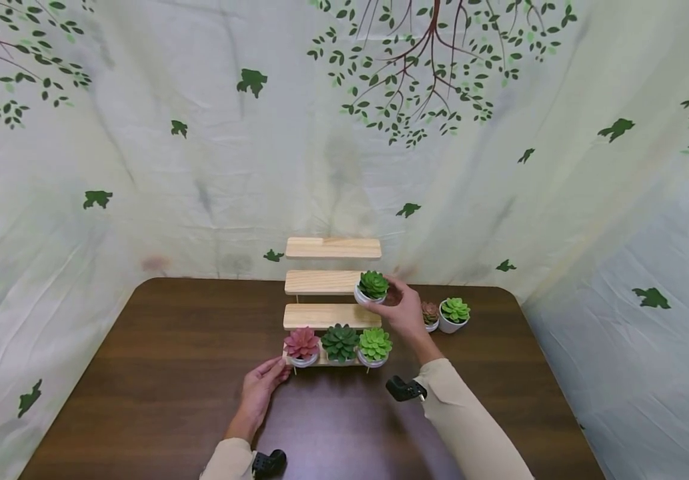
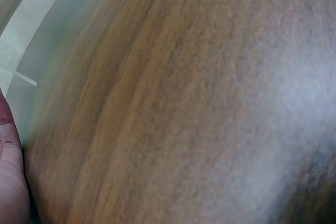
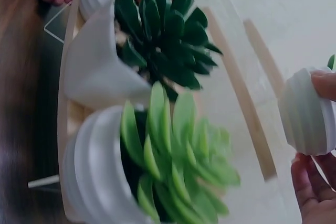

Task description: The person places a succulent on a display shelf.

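In the head view, my right hand (image 1: 405, 311) grips a white ribbed pot with a green succulent (image 1: 373, 285) by its sides, just above the right end of the tiered wooden plant stand (image 1: 320, 315). The right wrist view shows fingers and thumb on that pot (image 3: 307, 113). My left hand (image 1: 262, 387) holds the left corner of the lowest shelf; its exact grip is partly hidden. On that shelf stand a pink succulent (image 1: 301, 343), a dark green succulent (image 1: 340, 343) and a light green succulent (image 1: 375, 343), all in white pots.
Right of the stand, on the brown table (image 1: 200, 333), are a reddish-brown succulent (image 1: 430, 313), partly behind my right hand, and a bright green succulent (image 1: 455, 311) in a white pot. A pale leaf-printed cloth (image 1: 212, 167) hangs behind the table.
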Available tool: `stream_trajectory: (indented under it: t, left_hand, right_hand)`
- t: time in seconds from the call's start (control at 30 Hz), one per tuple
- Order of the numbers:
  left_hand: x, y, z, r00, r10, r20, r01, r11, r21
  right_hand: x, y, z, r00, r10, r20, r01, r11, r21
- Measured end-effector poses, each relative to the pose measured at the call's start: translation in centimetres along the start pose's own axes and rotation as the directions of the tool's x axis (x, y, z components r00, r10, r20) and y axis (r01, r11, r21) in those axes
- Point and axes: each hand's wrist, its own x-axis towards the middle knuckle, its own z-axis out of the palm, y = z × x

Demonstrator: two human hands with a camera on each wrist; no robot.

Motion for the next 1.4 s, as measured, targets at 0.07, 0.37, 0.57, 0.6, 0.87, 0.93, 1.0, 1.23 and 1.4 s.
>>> stream_trajectory:
  t: [0.07,0.37,0.57,0.6,0.87,0.93,1.0,1.23,1.4]
  left_hand:
    - [0.0,0.0,0.0,1.0,-0.011,-0.013,0.011,1.0,0.002]
    - [0.0,-0.1,0.0,1.0,-0.011,-0.022,0.011,1.0,0.007]
    - [0.0,-0.1,0.0,1.0,0.0,-0.007,0.0,1.0,0.004]
    - [0.0,-0.1,0.0,1.0,0.001,-0.007,-0.001,1.0,0.001]
    - [-0.1,0.0,0.1,1.0,-0.005,0.002,0.005,1.0,-0.001]
    - [-0.1,0.1,0.1,1.0,-0.009,0.005,0.009,1.0,-0.003]
    - [-0.2,0.2,0.1,1.0,-0.015,0.006,0.015,1.0,-0.01]
    - [-0.2,0.1,0.0,1.0,-0.014,0.005,0.014,1.0,-0.015]
    - [-0.3,0.1,-0.1,1.0,0.002,0.017,-0.002,1.0,-0.018]
  right_hand:
    - [0.0,-0.3,0.6,1.0,-0.011,0.026,0.01,1.0,0.018]
    - [0.1,-1.3,3.6,0.997,0.0,0.083,0.0,1.0,-0.006]
    - [0.5,-2.2,5.8,0.989,-0.016,0.148,0.016,1.0,0.001]
    - [0.5,-2.3,6.2,0.987,-0.02,0.162,0.019,1.0,0.004]
    - [0.4,-2.2,8.6,0.974,-0.017,0.228,0.007,0.999,0.047]
    - [0.4,-2.2,9.1,0.973,-0.015,0.229,0.006,0.999,0.04]
    - [0.3,-2.3,9.5,0.973,-0.007,0.231,-0.001,0.999,0.032]
    - [0.1,-2.5,10.7,0.969,0.013,0.245,-0.015,1.0,0.008]
    - [0.0,-2.4,11.2,0.968,0.026,0.249,-0.013,0.999,-0.053]
